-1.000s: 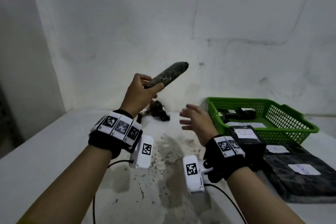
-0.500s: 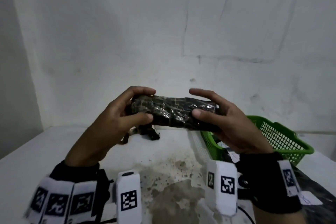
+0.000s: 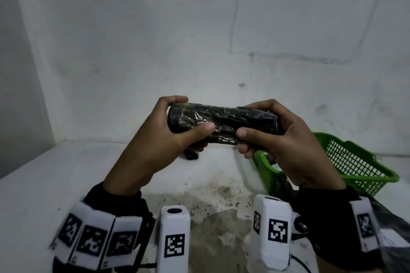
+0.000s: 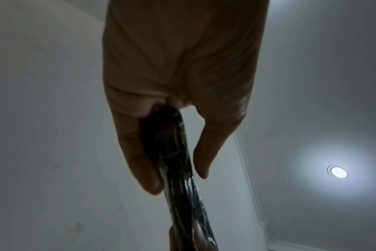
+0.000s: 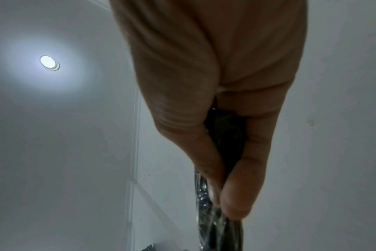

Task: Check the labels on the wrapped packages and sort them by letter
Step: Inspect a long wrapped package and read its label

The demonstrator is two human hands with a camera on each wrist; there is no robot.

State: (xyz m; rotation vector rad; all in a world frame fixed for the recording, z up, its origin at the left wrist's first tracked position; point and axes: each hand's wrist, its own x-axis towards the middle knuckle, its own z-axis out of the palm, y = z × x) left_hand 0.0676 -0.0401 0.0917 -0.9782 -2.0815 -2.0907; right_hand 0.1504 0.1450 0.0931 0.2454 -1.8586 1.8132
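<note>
A long dark package (image 3: 224, 123) wrapped in shiny plastic is held level in the air in front of me. My left hand (image 3: 173, 131) grips its left end, thumb on the near face and fingers over the top. My right hand (image 3: 273, 137) grips the right end the same way. No label shows on the side facing me. In the left wrist view the package (image 4: 178, 169) runs down between the thumb and fingers of my left hand (image 4: 174, 169). In the right wrist view my right hand (image 5: 227, 178) pinches the package (image 5: 223, 135) between thumb and fingers.
A green mesh basket (image 3: 355, 162) stands on the white table (image 3: 55, 184) at the right, below my right hand. A small dark object (image 3: 190, 155) lies near the back wall under my left hand. The edge of another dark wrapped package (image 3: 395, 250) shows at bottom right.
A second ago only my left hand held the package, tilted upward. My right hand has taken its other end, and both hands have turned it level and drawn it closer.
</note>
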